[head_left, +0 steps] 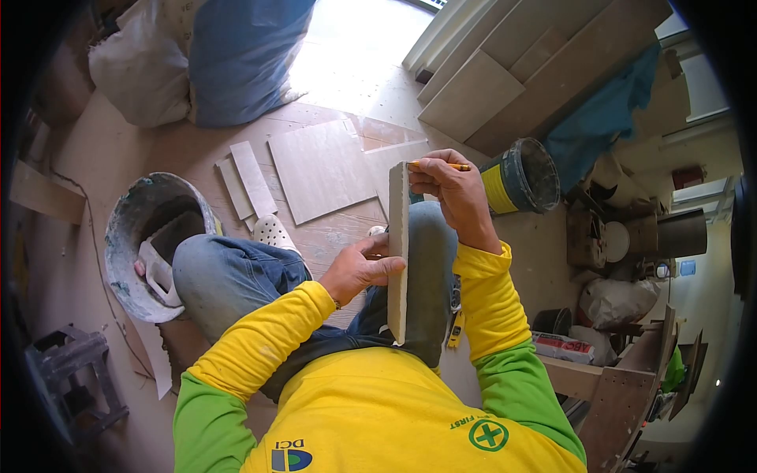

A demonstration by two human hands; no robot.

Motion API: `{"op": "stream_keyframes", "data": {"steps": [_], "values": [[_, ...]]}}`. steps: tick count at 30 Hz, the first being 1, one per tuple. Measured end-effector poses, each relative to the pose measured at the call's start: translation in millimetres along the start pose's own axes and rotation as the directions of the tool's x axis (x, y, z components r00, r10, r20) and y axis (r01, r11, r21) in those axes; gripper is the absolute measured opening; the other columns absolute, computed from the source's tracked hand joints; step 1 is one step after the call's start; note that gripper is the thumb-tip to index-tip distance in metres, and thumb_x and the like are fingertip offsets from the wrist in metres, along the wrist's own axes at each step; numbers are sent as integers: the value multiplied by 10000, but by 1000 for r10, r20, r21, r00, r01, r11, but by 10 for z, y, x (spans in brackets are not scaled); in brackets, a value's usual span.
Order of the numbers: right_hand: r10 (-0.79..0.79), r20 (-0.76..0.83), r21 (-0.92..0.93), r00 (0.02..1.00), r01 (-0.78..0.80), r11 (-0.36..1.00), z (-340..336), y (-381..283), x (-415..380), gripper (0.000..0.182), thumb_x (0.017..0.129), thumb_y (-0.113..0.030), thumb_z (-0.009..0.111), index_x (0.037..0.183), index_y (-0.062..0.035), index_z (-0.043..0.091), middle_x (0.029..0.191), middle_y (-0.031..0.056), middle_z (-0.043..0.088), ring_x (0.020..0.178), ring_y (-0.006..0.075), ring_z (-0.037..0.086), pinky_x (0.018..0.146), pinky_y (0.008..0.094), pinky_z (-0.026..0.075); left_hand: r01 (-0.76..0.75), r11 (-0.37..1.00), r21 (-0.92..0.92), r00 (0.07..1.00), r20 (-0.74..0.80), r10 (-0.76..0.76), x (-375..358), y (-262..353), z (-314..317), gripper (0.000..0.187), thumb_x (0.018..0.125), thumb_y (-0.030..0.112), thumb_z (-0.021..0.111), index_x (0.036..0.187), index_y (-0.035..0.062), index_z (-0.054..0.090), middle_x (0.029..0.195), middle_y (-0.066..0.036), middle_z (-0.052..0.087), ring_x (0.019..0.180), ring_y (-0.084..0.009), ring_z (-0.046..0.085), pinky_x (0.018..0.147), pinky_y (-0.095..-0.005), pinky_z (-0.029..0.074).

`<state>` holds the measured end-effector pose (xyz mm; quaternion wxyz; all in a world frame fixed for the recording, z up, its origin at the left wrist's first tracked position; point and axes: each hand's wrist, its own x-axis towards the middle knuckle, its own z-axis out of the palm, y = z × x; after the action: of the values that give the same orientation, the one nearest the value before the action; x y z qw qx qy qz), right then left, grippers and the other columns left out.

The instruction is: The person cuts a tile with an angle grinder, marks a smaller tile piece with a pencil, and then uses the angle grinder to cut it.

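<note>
A long, narrow tile strip (399, 260) stands on edge over my right thigh, its rough side facing up. Around its middle my left hand (364, 268) is closed, thumb on the near side. Near the strip's far end, my right hand (453, 189) pinches an orange pencil (459, 166), whose tip touches the strip's edge. On the floor beyond my knees lie a large square tile (322, 169) and narrow cut strips (252, 180). A yellow tool (456, 329) lies beside my right thigh.
A mortar-stained bucket (118, 244) holding a trowel stands at my left, a dark bucket (540, 175) at the right. Sacks (240, 63) stand at the far left, leaning tiles (473, 94) at the far right. A grey stool (75, 370) sits at lower left.
</note>
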<state>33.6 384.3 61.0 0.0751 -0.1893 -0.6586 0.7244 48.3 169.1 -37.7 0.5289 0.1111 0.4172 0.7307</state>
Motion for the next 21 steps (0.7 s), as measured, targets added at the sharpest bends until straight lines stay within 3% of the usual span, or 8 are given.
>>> {"op": "stream_keyframes", "data": {"steps": [10, 12, 21], "values": [[47, 20, -20, 999, -46, 999, -39, 30, -147, 120, 956, -104, 694, 1014, -7, 656, 927, 129, 755, 791, 198, 758, 742, 312, 637, 5, 1000, 10, 1000, 25, -6, 4, -15, -10, 883, 867, 411, 821, 1522, -9, 404, 1425, -160, 539, 1279, -281, 571, 1028, -417, 540], [52, 23, -24, 998, -51, 998, -40, 30, -184, 116, 956, -103, 694, 1014, -9, 657, 928, 126, 756, 794, 196, 758, 743, 312, 636, -12, 1000, -3, 1000, -4, 12, 1, -22, 0, 802, 861, 395, 829, 1459, -13, 483, 1366, -152, 598, 1240, -266, 610, 1007, -401, 555], [94, 9, -15, 996, -94, 995, -31, 80, -366, 150, 943, -131, 715, 999, 5, 681, 908, 107, 744, 797, 174, 744, 743, 283, 619, -15, 1000, -10, 1000, -8, 15, -20, 22, 24, 805, 863, 385, 829, 1460, -24, 475, 1362, -149, 599, 1227, -269, 620, 988, -395, 566]]}}
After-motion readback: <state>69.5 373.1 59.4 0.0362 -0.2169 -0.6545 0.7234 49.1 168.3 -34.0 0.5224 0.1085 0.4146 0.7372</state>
